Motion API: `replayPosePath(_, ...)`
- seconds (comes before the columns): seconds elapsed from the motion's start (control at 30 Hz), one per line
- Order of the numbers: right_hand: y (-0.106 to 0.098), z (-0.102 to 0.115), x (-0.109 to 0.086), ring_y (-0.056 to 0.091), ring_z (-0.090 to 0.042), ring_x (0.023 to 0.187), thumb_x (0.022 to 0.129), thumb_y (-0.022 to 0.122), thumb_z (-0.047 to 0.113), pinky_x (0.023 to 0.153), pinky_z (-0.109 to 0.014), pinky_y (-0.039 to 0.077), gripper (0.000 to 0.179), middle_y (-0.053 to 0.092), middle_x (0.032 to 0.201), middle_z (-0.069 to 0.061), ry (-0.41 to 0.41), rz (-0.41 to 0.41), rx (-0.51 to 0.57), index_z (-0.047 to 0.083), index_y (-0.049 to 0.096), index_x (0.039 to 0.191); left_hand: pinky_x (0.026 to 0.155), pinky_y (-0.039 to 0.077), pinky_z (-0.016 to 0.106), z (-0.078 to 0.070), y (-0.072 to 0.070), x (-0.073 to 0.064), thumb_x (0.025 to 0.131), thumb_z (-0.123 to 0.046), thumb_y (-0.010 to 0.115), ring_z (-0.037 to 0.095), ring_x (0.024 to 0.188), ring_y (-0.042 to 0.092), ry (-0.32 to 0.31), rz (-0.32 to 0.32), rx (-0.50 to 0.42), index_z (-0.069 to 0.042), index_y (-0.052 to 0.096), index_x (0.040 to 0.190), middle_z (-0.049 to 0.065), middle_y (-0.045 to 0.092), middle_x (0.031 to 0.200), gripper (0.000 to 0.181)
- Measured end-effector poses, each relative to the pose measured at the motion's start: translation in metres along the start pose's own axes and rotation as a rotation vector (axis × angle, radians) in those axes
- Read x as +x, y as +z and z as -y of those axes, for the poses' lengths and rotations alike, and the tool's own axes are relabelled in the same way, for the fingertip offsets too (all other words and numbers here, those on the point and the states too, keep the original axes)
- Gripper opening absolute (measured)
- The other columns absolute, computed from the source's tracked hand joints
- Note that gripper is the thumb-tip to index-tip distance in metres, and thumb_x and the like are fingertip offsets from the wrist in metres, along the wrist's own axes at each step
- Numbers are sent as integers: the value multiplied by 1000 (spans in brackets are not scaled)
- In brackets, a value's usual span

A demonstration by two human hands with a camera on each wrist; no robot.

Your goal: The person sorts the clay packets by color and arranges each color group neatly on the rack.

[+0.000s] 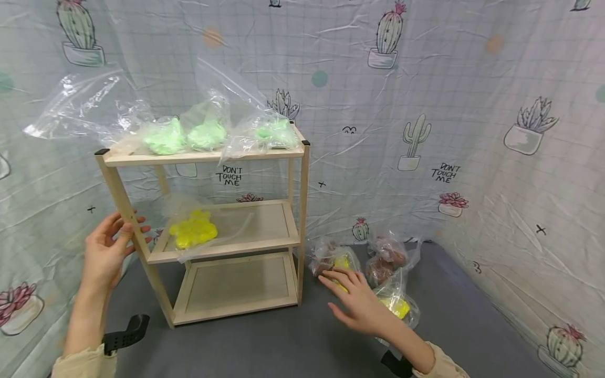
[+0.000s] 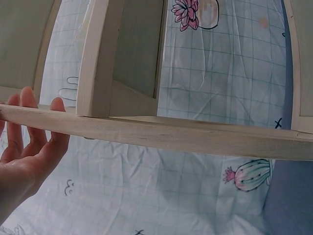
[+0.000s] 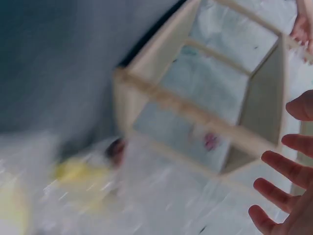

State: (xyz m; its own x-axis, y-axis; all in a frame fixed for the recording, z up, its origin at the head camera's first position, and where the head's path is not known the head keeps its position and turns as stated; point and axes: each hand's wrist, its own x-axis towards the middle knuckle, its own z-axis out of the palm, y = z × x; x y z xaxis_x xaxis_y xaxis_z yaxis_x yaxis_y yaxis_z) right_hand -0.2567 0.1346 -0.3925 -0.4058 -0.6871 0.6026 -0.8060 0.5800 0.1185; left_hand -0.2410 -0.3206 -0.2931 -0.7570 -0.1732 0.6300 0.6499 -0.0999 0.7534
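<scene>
Along the wooden shelf's [image 1: 264,245] left edge, I have the left hand [image 1: 105,252] holding the front post [image 1: 118,191], while beyond its right edge my right hand [image 1: 356,302], fingers spread wide, reaches over grey tabletop [image 1: 227,346] at the bagged yellow piece [image 1: 342,261], contact unclear

Front posts [image 1: 303,220] flank room above bottom shelf [image 1: 241,286].

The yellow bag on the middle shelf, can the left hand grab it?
Probably yes, after letting go: the left hand holds the post, but the yellow bag is close and the middle shelf looks open in front.
</scene>
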Motion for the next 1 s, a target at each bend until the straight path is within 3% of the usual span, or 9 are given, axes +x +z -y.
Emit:
replayPosePath(0.13,-4,-23,-34,38,-30,119,90,46,41,86,-49,36,44,44,131,-9,55,57,-18,21,46,130,62,52,16,0,0,0,89,-3,45,5,80,66,5,-1,-4,-6,52,122,-3,63,96,34)
replayPosePath(0.27,-9,-43,-65,31,-34,123,73,71,29,88,-56,33,58,38,136,-13,158,132,-65,25,50,126,62,52,17,-1,0,0,89,-3,45,5,80,66,5,2,-11,-6,52,122,-3,64,96,34)
replayPosePath(0.4,-13,-60,-88,28,-35,125,66,75,28,87,-58,30,65,34,139,-14,225,165,-123,25,50,126,62,51,17,-1,-1,0,89,-4,45,5,81,66,1,6,-14,-7,52,122,-3,63,96,34)
replayPosePath(0.57,-13,-80,-108,26,-32,128,62,77,33,85,-60,30,75,29,144,-7,215,200,-204,26,46,130,62,51,16,-1,-1,0,90,-5,45,5,81,66,-11,0,-5,-8,51,124,-4,63,96,35)
replayPosePath(0.8,-9,-98,-125,23,-35,131,49,83,42,87,-63,22,98,23,147,-8,170,256,-182,23,39,135,62,51,16,0,-1,0,90,-5,45,4,81,66,-15,-5,7,-8,51,124,-5,63,96,35)
replayPosePath(1.0,-6,-111,-129,25,-32,130,41,81,56,89,-62,22,106,34,141,-11,119,292,-212,22,41,134,62,51,16,0,-1,0,90,-5,45,4,81,66,-18,-8,25,-8,51,124,-5,63,97,35)
